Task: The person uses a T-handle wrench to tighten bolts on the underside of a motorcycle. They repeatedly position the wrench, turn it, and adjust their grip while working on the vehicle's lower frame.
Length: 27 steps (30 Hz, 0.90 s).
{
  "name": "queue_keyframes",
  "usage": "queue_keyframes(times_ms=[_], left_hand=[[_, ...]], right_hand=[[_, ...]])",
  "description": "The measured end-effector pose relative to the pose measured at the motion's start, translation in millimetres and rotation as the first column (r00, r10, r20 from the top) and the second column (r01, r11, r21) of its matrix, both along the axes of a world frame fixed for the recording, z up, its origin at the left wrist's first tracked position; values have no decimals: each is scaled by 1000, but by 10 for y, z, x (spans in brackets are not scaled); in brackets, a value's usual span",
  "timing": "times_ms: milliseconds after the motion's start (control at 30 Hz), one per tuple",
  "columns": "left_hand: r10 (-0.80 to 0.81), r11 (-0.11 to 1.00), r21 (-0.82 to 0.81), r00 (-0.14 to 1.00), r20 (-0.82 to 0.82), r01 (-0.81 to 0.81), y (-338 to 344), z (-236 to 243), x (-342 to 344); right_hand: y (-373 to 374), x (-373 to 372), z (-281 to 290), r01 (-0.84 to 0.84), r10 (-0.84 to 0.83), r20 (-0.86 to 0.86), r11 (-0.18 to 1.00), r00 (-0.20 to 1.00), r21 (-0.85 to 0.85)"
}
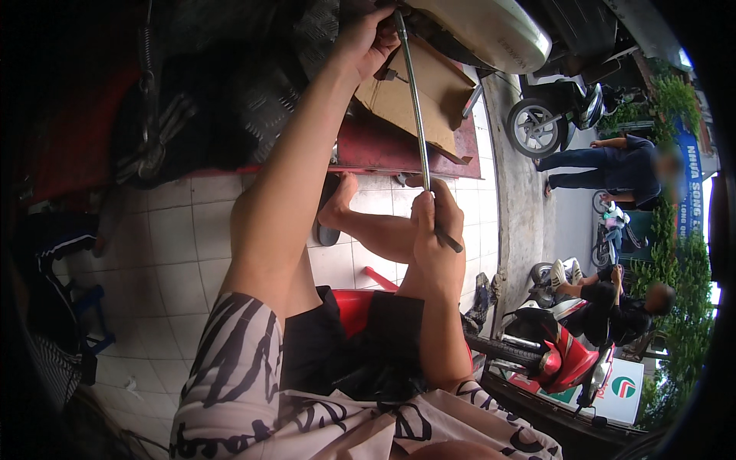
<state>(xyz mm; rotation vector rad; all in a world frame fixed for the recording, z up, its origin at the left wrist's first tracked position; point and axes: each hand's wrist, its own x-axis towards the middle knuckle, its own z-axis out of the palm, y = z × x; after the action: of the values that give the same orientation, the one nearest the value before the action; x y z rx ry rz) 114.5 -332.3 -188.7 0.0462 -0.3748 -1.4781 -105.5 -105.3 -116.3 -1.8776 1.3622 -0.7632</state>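
Note:
A long chrome T-handle socket wrench (415, 103) runs from the top of the view down to the middle, slightly tilted. My right hand (438, 234) is wrapped round its lower end, where a dark crossbar sticks out past the fingers. At the upper end, my left hand (369, 44) has its fingers bent about the wrench's tip, close under a motorbike's pale silver cover (502, 34). What the tip meets is hidden. Below the shaft lies an opened cardboard box (452, 103), with a small metal piece (395, 75) at its left edge.
The cardboard rests on a red platform (368, 149) above white floor tiles (172, 218). Springs and dark tools (153, 138) hang at left. A blue stool (92, 314) stands lower left. At right are a red motorbike (567, 356), a parked scooter (544, 126) and two people (636, 172).

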Motion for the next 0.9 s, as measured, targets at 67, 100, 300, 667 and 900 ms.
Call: queue_keyframes(times_ms=[67,100,300,667,900], left_hand=[[18,998,51,999,50,-21,75,32,-5],[69,981,180,998,5,-69,96,70,-36],[-178,983,-38,983,49,180,713,-124,-405],[-531,828,-321,827,-186,460,1331,-196,-588],[-349,919,-214,936,-46,332,1374,-125,-604]], right_hand=[[-1,29,54,-10,10,-12,1000,1000,6],[-16,53,60,2,-1,-19,1000,1000,14],[-137,106,-2,-83,-147,604,938,783,336],[-181,89,86,-671,-506,859,613,70,416],[135,-49,145,-655,284,730,699,622,286]])
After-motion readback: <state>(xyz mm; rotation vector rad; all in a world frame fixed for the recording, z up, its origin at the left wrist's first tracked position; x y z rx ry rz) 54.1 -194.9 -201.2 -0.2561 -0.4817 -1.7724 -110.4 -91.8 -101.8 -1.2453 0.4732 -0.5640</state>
